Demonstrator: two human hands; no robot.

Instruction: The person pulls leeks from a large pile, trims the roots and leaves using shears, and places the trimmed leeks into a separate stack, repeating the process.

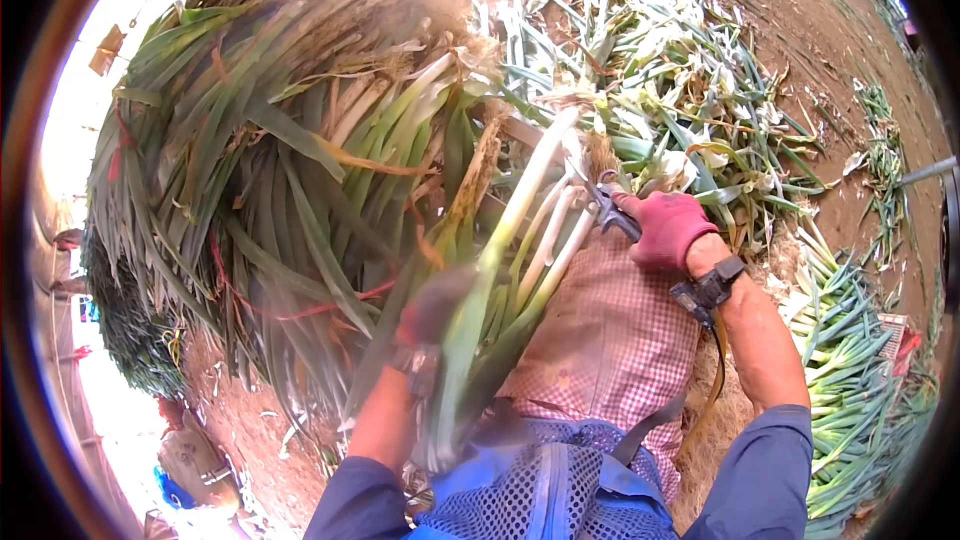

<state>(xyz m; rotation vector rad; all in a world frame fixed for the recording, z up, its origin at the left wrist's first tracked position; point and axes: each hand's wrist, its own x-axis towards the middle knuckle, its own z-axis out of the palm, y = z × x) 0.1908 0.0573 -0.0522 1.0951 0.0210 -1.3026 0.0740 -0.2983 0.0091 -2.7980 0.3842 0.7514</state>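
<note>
My right hand (pixel 668 228), in a red glove, is closed around the handle of a dark cutting tool (pixel 612 212). The tool's tip is beside the white root ends of several leeks (pixel 552 230) lying over my lap. My left hand (pixel 437 308), gloved and blurred by motion, is at the green leaves of a large leek (pixel 490 260); its fingers are smeared. A large heap of untrimmed leeks (pixel 300 160) with brown roots lies to the left, with red string (pixel 290 315) across it.
Cut leaves and scraps (pixel 660 70) are piled on the soil ahead. Leeks (pixel 845 390) lie in a row at the right. A checkered cloth (pixel 615 320) covers my lap. A dark bag (pixel 195 465) is at the lower left.
</note>
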